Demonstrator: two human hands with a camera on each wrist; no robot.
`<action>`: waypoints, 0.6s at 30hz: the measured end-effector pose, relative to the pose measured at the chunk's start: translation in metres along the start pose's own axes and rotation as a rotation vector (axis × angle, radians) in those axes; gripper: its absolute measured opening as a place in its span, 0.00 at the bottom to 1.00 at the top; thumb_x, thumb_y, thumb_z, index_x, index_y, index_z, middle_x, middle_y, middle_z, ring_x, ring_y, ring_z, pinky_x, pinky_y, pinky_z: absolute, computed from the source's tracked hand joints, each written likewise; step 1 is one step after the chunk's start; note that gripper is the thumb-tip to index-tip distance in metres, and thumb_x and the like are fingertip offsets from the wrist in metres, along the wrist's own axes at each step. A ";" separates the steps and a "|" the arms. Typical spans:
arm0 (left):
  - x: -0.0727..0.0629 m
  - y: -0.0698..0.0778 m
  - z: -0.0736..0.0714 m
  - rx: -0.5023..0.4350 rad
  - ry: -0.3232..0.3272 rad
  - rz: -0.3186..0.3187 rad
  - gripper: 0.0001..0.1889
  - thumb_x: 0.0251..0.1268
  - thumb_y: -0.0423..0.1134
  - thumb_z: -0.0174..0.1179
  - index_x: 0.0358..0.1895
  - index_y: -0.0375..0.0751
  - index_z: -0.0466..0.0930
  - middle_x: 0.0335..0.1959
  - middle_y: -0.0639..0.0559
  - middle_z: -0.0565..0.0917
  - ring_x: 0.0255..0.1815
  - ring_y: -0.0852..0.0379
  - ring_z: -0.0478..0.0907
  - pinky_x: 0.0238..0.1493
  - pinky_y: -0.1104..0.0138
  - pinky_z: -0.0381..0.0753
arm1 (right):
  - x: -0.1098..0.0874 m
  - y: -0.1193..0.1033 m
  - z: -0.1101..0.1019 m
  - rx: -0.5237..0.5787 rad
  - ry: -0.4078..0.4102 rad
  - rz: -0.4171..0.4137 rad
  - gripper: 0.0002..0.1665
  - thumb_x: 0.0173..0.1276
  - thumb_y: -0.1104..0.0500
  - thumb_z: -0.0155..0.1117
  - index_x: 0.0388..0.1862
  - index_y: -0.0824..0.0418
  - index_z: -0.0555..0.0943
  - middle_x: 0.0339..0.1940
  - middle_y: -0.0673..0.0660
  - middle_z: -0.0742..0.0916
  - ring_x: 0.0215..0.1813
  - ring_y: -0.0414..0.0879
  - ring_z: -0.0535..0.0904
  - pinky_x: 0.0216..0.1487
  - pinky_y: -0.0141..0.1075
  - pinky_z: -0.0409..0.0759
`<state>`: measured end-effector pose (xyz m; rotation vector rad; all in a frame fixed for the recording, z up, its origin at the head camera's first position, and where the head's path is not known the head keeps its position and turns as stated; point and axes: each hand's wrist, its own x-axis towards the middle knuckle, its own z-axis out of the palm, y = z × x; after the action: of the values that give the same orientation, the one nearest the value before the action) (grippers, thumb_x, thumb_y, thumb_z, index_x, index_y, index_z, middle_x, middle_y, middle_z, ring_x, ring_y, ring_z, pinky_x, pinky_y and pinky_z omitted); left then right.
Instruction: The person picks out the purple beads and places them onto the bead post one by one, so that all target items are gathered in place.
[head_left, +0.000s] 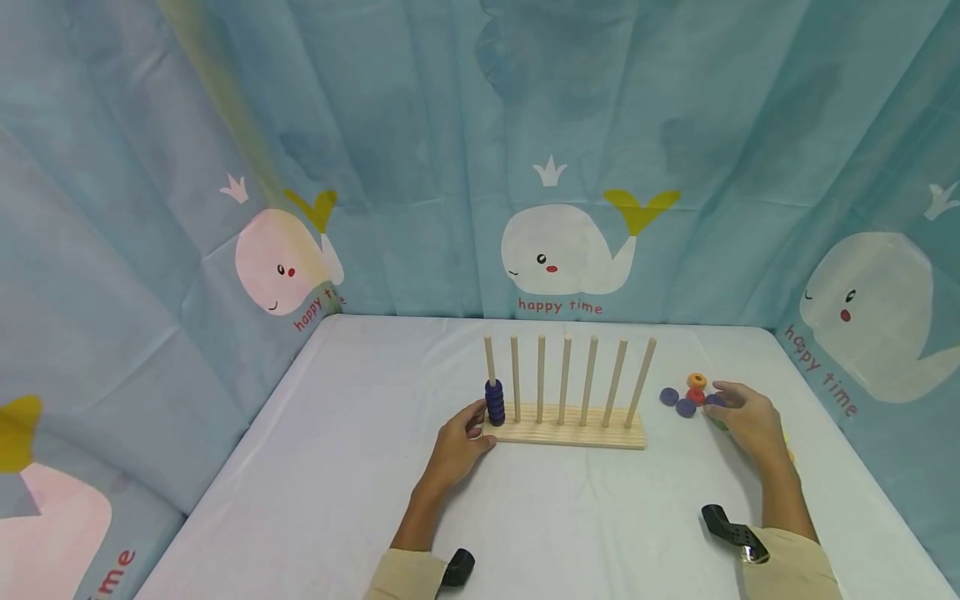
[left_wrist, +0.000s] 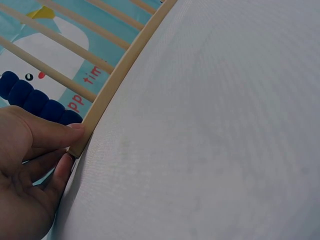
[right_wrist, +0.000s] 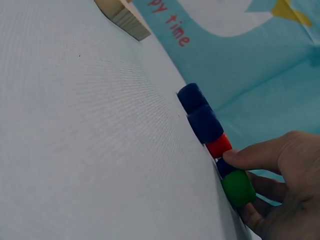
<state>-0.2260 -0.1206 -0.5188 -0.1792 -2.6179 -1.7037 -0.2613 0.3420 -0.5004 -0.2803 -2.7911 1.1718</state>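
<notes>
A wooden rack (head_left: 566, 433) with a row of upright pegs stands on the table. Several dark blue beads (head_left: 495, 404) are stacked on its leftmost peg. My left hand (head_left: 457, 446) grips the left end of the rack's base, the thumb along the front edge. Out to the right, my right hand (head_left: 750, 421) has its thumb and fingers around a blue bead (right_wrist: 226, 166) in a loose group. A green bead (right_wrist: 239, 190) lies right by those fingers, partly covered by the hand in the head view. A red bead (right_wrist: 219, 146) sits just beyond the thumb.
Two more blue beads (head_left: 677, 402) and an orange bead (head_left: 697, 381) lie left of and behind the right hand. Yellow pieces (head_left: 791, 455) show partly behind the right wrist. A white cloth (head_left: 360, 433) covers the table, with a blue whale-print curtain (head_left: 420, 167) around it.
</notes>
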 end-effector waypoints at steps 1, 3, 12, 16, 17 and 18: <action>0.000 0.000 0.000 0.003 0.001 -0.001 0.34 0.60 0.31 0.65 0.71 0.42 0.66 0.62 0.46 0.76 0.61 0.53 0.74 0.60 0.67 0.76 | 0.000 0.000 0.000 0.000 0.002 -0.004 0.33 0.69 0.56 0.60 0.70 0.65 0.68 0.63 0.72 0.75 0.64 0.73 0.66 0.59 0.67 0.68; 0.000 0.000 0.001 0.004 0.003 0.002 0.34 0.60 0.31 0.65 0.71 0.42 0.67 0.62 0.46 0.76 0.61 0.53 0.74 0.60 0.67 0.76 | 0.000 0.001 0.000 -0.001 0.005 -0.012 0.31 0.69 0.57 0.60 0.69 0.66 0.68 0.63 0.72 0.75 0.64 0.73 0.67 0.58 0.66 0.70; 0.001 0.001 0.001 -0.011 0.007 0.010 0.33 0.60 0.30 0.65 0.70 0.41 0.67 0.60 0.45 0.77 0.60 0.52 0.75 0.59 0.65 0.77 | -0.004 -0.006 -0.004 0.007 0.027 -0.005 0.31 0.73 0.53 0.57 0.70 0.65 0.68 0.64 0.72 0.74 0.66 0.72 0.65 0.60 0.67 0.67; 0.001 0.001 0.000 -0.006 0.008 0.004 0.33 0.60 0.30 0.65 0.70 0.41 0.67 0.60 0.44 0.77 0.59 0.52 0.75 0.59 0.65 0.77 | -0.006 -0.011 -0.008 0.038 0.044 0.014 0.35 0.74 0.45 0.55 0.72 0.62 0.67 0.66 0.70 0.73 0.66 0.71 0.65 0.60 0.66 0.69; 0.000 0.001 0.000 -0.004 0.008 0.000 0.33 0.60 0.30 0.65 0.70 0.41 0.67 0.60 0.44 0.77 0.59 0.52 0.75 0.59 0.65 0.77 | -0.007 -0.013 -0.009 0.047 0.049 0.013 0.35 0.73 0.43 0.55 0.72 0.61 0.67 0.67 0.70 0.73 0.66 0.71 0.65 0.59 0.65 0.70; 0.000 0.001 0.000 -0.001 0.008 -0.006 0.33 0.60 0.30 0.65 0.70 0.42 0.67 0.60 0.45 0.77 0.60 0.52 0.75 0.59 0.66 0.76 | -0.007 -0.014 -0.010 0.054 0.054 0.012 0.36 0.73 0.42 0.55 0.72 0.60 0.67 0.67 0.69 0.73 0.66 0.71 0.66 0.59 0.65 0.70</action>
<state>-0.2262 -0.1202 -0.5184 -0.1644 -2.6147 -1.7038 -0.2548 0.3382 -0.4836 -0.3191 -2.7104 1.2207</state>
